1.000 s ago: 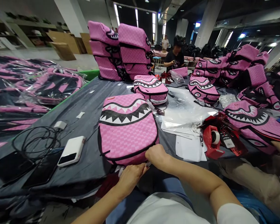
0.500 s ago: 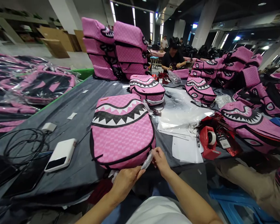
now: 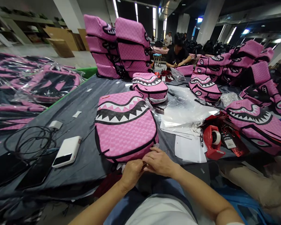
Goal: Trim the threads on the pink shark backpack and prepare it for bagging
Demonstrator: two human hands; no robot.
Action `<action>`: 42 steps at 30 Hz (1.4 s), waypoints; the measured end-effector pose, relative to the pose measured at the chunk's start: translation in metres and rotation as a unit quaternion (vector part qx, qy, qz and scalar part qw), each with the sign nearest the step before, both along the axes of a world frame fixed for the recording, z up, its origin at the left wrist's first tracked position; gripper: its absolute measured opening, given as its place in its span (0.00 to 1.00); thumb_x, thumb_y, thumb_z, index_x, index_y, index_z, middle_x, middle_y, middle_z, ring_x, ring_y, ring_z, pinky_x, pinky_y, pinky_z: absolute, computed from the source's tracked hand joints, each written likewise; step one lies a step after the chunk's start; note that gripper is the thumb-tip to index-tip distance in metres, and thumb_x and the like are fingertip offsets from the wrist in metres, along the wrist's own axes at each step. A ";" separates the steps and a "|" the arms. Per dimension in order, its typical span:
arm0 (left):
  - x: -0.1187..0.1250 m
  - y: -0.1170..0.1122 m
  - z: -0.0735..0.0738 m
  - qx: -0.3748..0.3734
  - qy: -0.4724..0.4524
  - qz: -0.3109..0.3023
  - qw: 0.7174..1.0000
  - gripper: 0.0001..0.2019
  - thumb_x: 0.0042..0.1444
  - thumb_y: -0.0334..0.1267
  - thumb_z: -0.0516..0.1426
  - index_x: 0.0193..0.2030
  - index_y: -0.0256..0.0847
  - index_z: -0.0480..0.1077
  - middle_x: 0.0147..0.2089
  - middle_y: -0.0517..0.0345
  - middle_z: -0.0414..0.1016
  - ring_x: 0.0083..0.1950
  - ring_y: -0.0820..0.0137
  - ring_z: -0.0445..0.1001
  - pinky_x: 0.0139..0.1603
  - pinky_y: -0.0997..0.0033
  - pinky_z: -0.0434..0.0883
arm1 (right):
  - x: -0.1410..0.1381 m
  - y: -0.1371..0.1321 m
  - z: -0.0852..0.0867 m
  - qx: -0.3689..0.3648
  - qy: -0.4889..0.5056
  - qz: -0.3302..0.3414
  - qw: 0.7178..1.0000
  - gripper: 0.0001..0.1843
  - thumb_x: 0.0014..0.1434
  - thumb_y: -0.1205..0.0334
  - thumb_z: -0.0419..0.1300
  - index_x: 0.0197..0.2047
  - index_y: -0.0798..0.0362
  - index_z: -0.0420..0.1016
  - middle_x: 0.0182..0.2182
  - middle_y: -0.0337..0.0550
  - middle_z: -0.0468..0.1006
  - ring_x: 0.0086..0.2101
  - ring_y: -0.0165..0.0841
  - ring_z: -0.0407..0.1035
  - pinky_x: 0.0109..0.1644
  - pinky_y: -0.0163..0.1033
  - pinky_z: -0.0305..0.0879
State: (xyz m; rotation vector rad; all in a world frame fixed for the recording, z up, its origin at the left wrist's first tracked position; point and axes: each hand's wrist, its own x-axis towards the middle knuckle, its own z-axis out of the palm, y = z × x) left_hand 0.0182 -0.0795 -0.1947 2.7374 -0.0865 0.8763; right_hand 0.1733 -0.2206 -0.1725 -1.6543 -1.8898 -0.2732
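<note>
A pink checkered backpack (image 3: 124,125) with a black-and-white shark mouth lies flat on the dark table (image 3: 89,93) in front of me. My left hand (image 3: 131,172) and my right hand (image 3: 159,161) meet at its near edge, fingers pinched together. A scrap of clear plastic (image 3: 155,145) shows just above my right fingers; what the fingers grip is mostly hidden. White fabric peeks out under the bag's near edge beside my left hand.
A white power bank (image 3: 66,151) and coiled black cable (image 3: 30,140) lie left. A red tape dispenser (image 3: 212,142), white sheets (image 3: 189,147) and clear plastic bags sit right. More pink backpacks (image 3: 121,47) are stacked behind. A person in black (image 3: 176,54) works across the table.
My hands lifted a clear plastic piece at the bag's near edge, then came down and closed together against that edge. The view shifted slightly.
</note>
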 end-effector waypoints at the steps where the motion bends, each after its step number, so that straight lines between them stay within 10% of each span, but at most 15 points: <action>1: -0.006 0.005 -0.001 0.008 -0.009 -0.014 1.000 0.13 0.70 0.36 0.53 0.36 0.40 0.75 0.26 0.60 0.76 0.25 0.73 0.73 0.30 0.74 0.66 | 0.000 0.001 0.001 -0.034 -0.061 0.033 0.997 0.17 0.74 0.49 0.51 0.44 0.53 0.71 0.35 0.45 0.78 0.38 0.34 0.71 0.53 0.43 0.63; 7: -0.062 0.047 -0.018 0.106 -0.113 0.054 0.987 0.17 0.67 0.25 0.53 0.55 0.46 0.76 0.44 0.53 0.81 0.45 0.68 0.77 0.51 0.67 0.72 | 0.012 0.012 -0.004 -0.097 -0.140 0.047 0.984 0.16 0.70 0.49 0.61 0.39 0.53 0.73 0.30 0.40 0.78 0.34 0.33 0.69 0.45 0.42 0.56; 12: -0.085 0.042 -0.033 0.038 -0.146 0.167 0.974 0.14 0.67 0.28 0.54 0.53 0.46 0.77 0.37 0.57 0.78 0.39 0.70 0.77 0.44 0.70 0.74 | 0.012 0.014 -0.005 -0.064 -0.132 0.035 0.989 0.11 0.67 0.55 0.63 0.35 0.53 0.73 0.29 0.40 0.77 0.31 0.33 0.66 0.43 0.42 0.54; 26: -0.065 0.017 0.000 0.134 -0.067 0.124 0.981 0.07 0.67 0.30 0.55 0.42 0.40 0.74 0.40 0.53 0.81 0.41 0.65 0.77 0.50 0.62 0.69 | 0.013 0.008 -0.007 -0.056 -0.096 -0.001 0.994 0.16 0.62 0.49 0.67 0.34 0.54 0.73 0.29 0.43 0.76 0.32 0.34 0.66 0.45 0.42 0.55; 32: -0.043 -0.002 0.042 -0.145 0.007 0.050 0.988 0.12 0.69 0.34 0.52 0.55 0.39 0.73 0.49 0.49 0.81 0.50 0.65 0.78 0.54 0.66 0.73 | 0.013 0.012 -0.013 -0.030 -0.146 -0.003 0.989 0.10 0.62 0.56 0.63 0.33 0.54 0.73 0.26 0.43 0.76 0.30 0.35 0.67 0.41 0.44 0.54; 36: 0.019 -0.002 0.062 -0.382 0.251 0.015 0.890 0.23 0.70 0.50 0.47 0.39 0.39 0.78 0.40 0.51 0.82 0.42 0.63 0.79 0.47 0.64 0.75 | 0.016 0.009 -0.008 -0.046 -0.176 0.022 0.983 0.06 0.64 0.60 0.62 0.38 0.54 0.74 0.28 0.44 0.76 0.32 0.36 0.68 0.37 0.43 0.54; 42: 0.062 -0.007 0.068 -0.493 0.392 -0.022 0.776 0.45 0.65 0.68 0.30 0.27 0.41 0.77 0.26 0.50 0.80 0.31 0.63 0.81 0.35 0.67 0.79 | 0.018 0.005 -0.011 -0.026 -0.176 0.008 0.984 0.08 0.69 0.63 0.54 0.39 0.53 0.72 0.25 0.43 0.74 0.27 0.36 0.66 0.35 0.42 0.56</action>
